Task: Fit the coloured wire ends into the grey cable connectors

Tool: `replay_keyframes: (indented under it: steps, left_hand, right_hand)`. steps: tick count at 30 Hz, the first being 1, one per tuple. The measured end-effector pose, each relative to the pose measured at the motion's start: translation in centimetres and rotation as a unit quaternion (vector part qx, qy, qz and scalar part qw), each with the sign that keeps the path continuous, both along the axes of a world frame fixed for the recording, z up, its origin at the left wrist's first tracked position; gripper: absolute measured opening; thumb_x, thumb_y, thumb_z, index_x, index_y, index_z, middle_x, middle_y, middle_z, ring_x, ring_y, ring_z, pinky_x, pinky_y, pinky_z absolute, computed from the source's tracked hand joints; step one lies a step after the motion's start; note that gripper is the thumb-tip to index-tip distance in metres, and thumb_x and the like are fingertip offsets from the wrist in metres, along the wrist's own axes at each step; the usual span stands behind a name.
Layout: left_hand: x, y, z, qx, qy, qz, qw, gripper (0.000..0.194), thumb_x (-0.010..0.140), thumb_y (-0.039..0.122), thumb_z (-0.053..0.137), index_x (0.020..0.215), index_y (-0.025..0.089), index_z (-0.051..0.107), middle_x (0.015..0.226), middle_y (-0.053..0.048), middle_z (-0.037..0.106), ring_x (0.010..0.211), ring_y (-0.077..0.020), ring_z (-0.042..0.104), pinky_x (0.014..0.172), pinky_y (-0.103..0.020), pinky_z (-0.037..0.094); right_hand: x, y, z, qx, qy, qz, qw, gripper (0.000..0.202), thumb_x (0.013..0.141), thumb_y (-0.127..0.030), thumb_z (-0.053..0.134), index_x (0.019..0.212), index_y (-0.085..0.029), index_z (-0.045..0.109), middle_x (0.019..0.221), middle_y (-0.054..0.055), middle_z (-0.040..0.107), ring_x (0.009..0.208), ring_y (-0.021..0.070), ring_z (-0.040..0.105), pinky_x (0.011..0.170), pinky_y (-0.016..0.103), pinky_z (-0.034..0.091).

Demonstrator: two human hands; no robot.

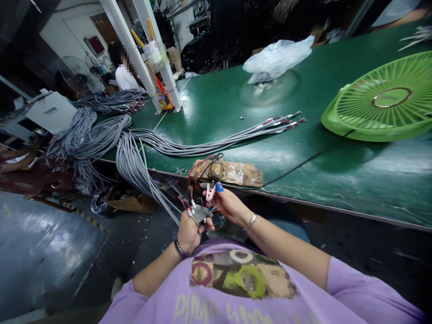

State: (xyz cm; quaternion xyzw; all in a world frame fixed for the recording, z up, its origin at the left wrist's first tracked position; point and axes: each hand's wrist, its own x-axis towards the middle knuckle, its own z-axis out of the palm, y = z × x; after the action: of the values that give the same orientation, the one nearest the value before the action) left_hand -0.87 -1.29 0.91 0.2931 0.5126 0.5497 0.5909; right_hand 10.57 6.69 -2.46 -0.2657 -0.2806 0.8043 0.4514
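Note:
My left hand (189, 232) is closed around the ends of several grey cables (168, 208), in front of my body below the table edge. Thin coloured wires (213, 209) fan out from the stripped ends, and white sleeves show near them. My right hand (231, 206) is beside it, with a blue cover on one fingertip. Its fingers pinch a small pale pink clip (210, 192) just above the wires. A worn wooden board (240, 173) lies at the table edge beyond my hands, with red and black leads (202, 165) at its left end.
Bundles of grey cable (97, 137) lie across the left of the green table (297, 173), some hanging over its edge. A green fan (381, 99) stands at right with its black cord. A plastic bag (278, 58) and a white post (158, 58) are farther back. Another person (125, 77) is behind.

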Motion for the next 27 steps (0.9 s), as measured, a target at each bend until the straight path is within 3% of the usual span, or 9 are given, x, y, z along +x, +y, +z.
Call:
replay_keyframes:
  steps: [3, 7, 10, 13, 16, 20, 24, 27]
  left_hand:
    - [0.0, 0.1, -0.2, -0.001, 0.001, -0.003, 1.000, 0.027, 0.065, 0.040, 0.067, 0.066, 0.013, 0.061, 0.048, -0.003, 0.061, 0.040, -0.0117, 0.057, 0.034, -0.017, 0.021]
    - [0.1, 0.3, -0.5, -0.008, 0.006, -0.013, 1.000, 0.025, 0.066, 0.037, 0.066, 0.063, 0.012, 0.061, 0.047, -0.003, 0.060, 0.039, -0.0111, 0.056, 0.034, -0.017, 0.020]
    - [0.1, 0.2, -0.5, -0.008, 0.016, -0.016, 1.000, 0.025, 0.067, 0.036, 0.065, 0.062, 0.012, 0.060, 0.048, -0.003, 0.060, 0.039, -0.0109, 0.056, 0.034, -0.017, 0.020]
    - [0.1, -0.1, -0.6, -0.002, 0.021, -0.004, 1.000, 0.026, 0.065, 0.038, 0.067, 0.064, 0.013, 0.060, 0.047, -0.003, 0.060, 0.038, -0.0111, 0.056, 0.034, -0.018, 0.020]
    - [-0.1, -0.7, -0.8, 0.006, 0.034, 0.006, 0.999, 0.029, 0.065, 0.041, 0.068, 0.065, 0.013, 0.060, 0.047, -0.003, 0.061, 0.038, -0.0114, 0.055, 0.034, -0.018, 0.018]
    - [-0.3, -1.3, -1.7, 0.018, 0.065, -0.003, 0.998, 0.032, 0.068, 0.044, 0.069, 0.065, 0.013, 0.062, 0.049, -0.004, 0.062, 0.039, -0.0101, 0.052, 0.036, -0.019, 0.020]
    - [-0.6, -1.6, -2.4, 0.013, 0.107, -0.027, 0.994, 0.035, 0.068, 0.048, 0.070, 0.066, 0.013, 0.064, 0.046, -0.003, 0.060, 0.037, -0.0094, 0.047, 0.037, -0.021, 0.024]
    - [-1.0, -1.7, -2.2, 0.016, 0.142, -0.101, 0.985, 0.033, 0.069, 0.045, 0.071, 0.064, 0.014, 0.065, 0.050, -0.004, 0.063, 0.043, -0.0119, 0.052, 0.041, -0.022, 0.032]
  right_hand:
    - [-0.2, 0.2, 0.4, -0.057, 0.045, 0.020, 0.997, 0.040, 0.069, -0.054, 0.070, 0.082, -0.016, 0.069, 0.077, 0.004, 0.068, 0.059, 0.0111, 0.055, 0.058, 0.025, 0.045]
    - [-0.5, 0.3, 0.7, -0.070, 0.066, -0.004, 0.995, 0.034, 0.068, -0.048, 0.074, 0.076, -0.016, 0.068, 0.070, 0.002, 0.066, 0.058, 0.0106, 0.055, 0.061, 0.025, 0.046]
    - [-0.5, 0.2, 0.7, -0.068, 0.060, -0.001, 0.996, 0.035, 0.071, -0.050, 0.071, 0.077, -0.016, 0.067, 0.070, 0.003, 0.066, 0.059, 0.0111, 0.055, 0.058, 0.024, 0.046]
    - [0.2, -0.2, 0.5, -0.067, 0.050, 0.044, 0.996, 0.043, 0.073, -0.058, 0.064, 0.081, -0.016, 0.066, 0.072, 0.004, 0.066, 0.059, 0.0115, 0.055, 0.055, 0.023, 0.045]
    - [1.5, -1.1, 0.5, -0.025, 0.028, 0.124, 0.992, 0.051, 0.068, -0.063, 0.065, 0.081, -0.014, 0.065, 0.074, 0.005, 0.065, 0.061, 0.0124, 0.057, 0.058, 0.024, 0.045]
    - [2.6, -3.0, 1.2, 0.105, -0.039, 0.178, 0.978, 0.038, 0.068, -0.048, 0.073, 0.082, -0.015, 0.061, 0.067, 0.003, 0.065, 0.060, 0.0130, 0.058, 0.059, 0.025, 0.043]
    - [2.4, -4.2, 2.2, 0.150, -0.083, 0.147, 0.974, 0.030, 0.076, -0.045, 0.066, 0.076, -0.017, 0.056, 0.054, -0.001, 0.062, 0.050, 0.0137, 0.056, 0.056, 0.028, 0.043]
    - [2.4, -4.3, 2.5, 0.158, -0.101, 0.166, 0.968, 0.029, 0.076, -0.045, 0.066, 0.076, -0.018, 0.057, 0.051, -0.001, 0.061, 0.047, 0.0143, 0.056, 0.053, 0.028, 0.043]
